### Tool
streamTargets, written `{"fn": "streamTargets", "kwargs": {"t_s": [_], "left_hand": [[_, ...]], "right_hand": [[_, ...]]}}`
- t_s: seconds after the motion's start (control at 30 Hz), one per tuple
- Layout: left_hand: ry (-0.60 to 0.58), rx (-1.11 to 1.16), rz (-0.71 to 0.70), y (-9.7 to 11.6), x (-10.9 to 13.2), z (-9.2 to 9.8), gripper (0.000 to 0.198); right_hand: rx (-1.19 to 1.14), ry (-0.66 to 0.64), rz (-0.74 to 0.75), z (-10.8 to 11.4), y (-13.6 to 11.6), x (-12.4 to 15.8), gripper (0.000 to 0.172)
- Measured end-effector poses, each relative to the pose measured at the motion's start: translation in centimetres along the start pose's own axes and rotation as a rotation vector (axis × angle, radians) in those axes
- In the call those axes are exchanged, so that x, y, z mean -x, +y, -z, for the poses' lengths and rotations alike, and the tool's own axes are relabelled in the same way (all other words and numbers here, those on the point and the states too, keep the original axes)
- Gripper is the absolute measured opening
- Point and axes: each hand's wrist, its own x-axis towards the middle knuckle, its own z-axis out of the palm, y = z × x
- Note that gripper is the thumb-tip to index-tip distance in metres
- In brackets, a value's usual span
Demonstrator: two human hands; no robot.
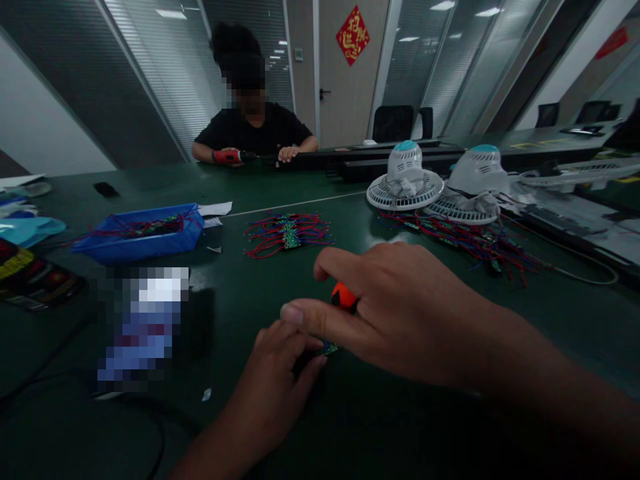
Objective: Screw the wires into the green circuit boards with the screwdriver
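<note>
My left hand (pixel 280 373) is closed in a pinch on a small green circuit board (pixel 332 347) low over the green table. Most of that board is hidden by my fingers; a bit of blue wire shows on it. Just above and to the right, my right hand (pixel 400 313) is curled around a rounded orange-and-black object (pixel 343 295) that looks like a tool handle. The palm and fingers cover the rest of it. My right thumb reaches over toward the fingers of my left hand.
Circuit boards with red and blue wires (pixel 289 232) lie in a row ahead. A blue tray (pixel 145 248) at left holds more; a wired pile (pixel 465 243) lies right, beside white fans (pixel 406 180). Across the table (pixel 240 400), a person (pixel 255 133) holds a red-and-black tool (pixel 229 157).
</note>
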Motion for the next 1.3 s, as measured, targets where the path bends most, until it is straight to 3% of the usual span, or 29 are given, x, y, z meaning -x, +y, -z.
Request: {"fn": "streamTargets", "kwargs": {"t_s": [0.23,0.7,0.87,1.07,1.3], "left_hand": [[-0.031,0.014,-0.006,0.1,-0.13,0.19,0.011],[-0.004,0.024,-0.004,-0.04,0.09,-0.01,0.011],[0.005,0.017,-0.022,-0.21,0.12,-0.15,0.011],[-0.032,0.006,-0.014,0.01,-0.04,0.11,0.011],[-0.023,0.016,-0.012,0.2,0.0,0.31,0.011]], "right_hand": [[-0.01,-0.013,0.023,-0.17,-0.07,-0.11,0.014],[-0.081,-0.029,0.023,-0.03,-0.04,0.02,0.022],[0.023,0.005,0.006,-0.04,-0.07,0.0,0.044],[0.021,-0.024,0.002,0.06,-0.07,-0.18,0.015],[-0.027,-0.017,0.005,0.06,-0.04,0.08,0.023]]}}
